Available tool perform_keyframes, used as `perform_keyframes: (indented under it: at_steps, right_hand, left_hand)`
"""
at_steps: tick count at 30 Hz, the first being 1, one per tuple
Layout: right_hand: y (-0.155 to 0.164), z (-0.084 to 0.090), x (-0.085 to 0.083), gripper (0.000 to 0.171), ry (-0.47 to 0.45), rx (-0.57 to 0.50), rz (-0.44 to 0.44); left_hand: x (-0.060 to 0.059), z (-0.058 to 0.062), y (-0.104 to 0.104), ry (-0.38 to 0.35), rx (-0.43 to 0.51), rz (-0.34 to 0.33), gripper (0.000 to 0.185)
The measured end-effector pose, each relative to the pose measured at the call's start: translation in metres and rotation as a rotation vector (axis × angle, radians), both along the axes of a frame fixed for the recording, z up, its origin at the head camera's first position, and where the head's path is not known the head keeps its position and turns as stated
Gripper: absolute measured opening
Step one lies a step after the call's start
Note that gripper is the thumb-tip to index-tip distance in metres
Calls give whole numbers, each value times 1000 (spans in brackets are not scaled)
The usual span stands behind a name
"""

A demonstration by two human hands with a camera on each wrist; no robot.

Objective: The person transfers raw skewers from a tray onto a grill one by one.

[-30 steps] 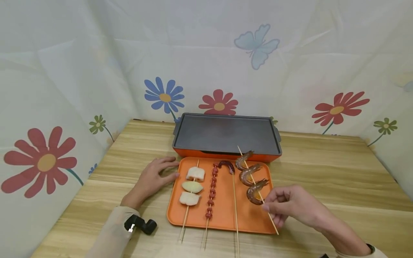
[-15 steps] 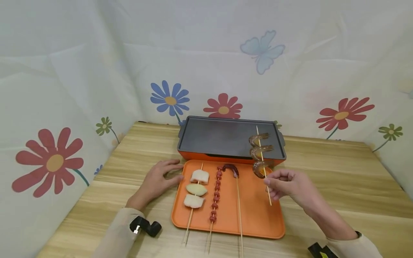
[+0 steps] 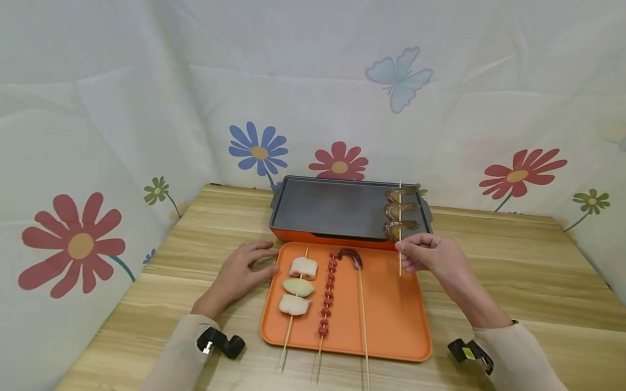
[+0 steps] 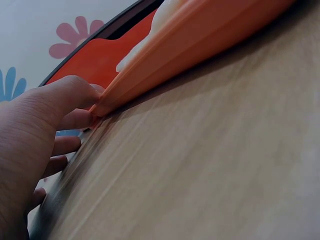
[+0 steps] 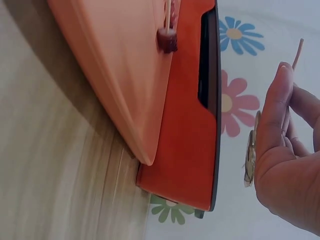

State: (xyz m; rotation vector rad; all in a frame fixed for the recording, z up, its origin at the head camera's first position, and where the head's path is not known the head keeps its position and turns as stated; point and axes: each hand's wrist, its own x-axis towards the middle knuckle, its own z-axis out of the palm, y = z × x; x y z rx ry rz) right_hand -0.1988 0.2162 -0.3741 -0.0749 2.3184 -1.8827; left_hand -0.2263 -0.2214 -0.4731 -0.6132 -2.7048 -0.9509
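Over the right end of the griddle (image 3: 342, 209): shrimp skewer (image 3: 400, 217), stick pinched by right hand (image 3: 432, 255); left hand (image 3: 239, 269), fingers flat, steadies orange tray (image 3: 391, 326) on bench (image 3: 513, 271); risk: thin stick may twist, shrimp landing off the plate.

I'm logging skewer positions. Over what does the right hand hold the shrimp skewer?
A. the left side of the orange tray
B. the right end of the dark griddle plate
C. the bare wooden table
B: the right hand pinches the shrimp skewer, whose three shrimps lie over the right end of the griddle plate.
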Motion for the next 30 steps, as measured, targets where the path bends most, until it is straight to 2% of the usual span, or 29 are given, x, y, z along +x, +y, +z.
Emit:
perform_keyframes:
  at_steps: [4, 15, 30]
  right_hand:
    - [3, -3, -10, 43, -7, 23, -10]
    - [6, -9, -32, 39, -21, 44, -36]
    - [4, -14, -42, 33, -32, 70, -53]
  left_hand:
    - [1, 0, 0, 7, 1, -1, 41]
    - [-2, -4, 1, 27, 18, -3, 42]
    - [-5, -7, 1, 38, 19, -8, 41]
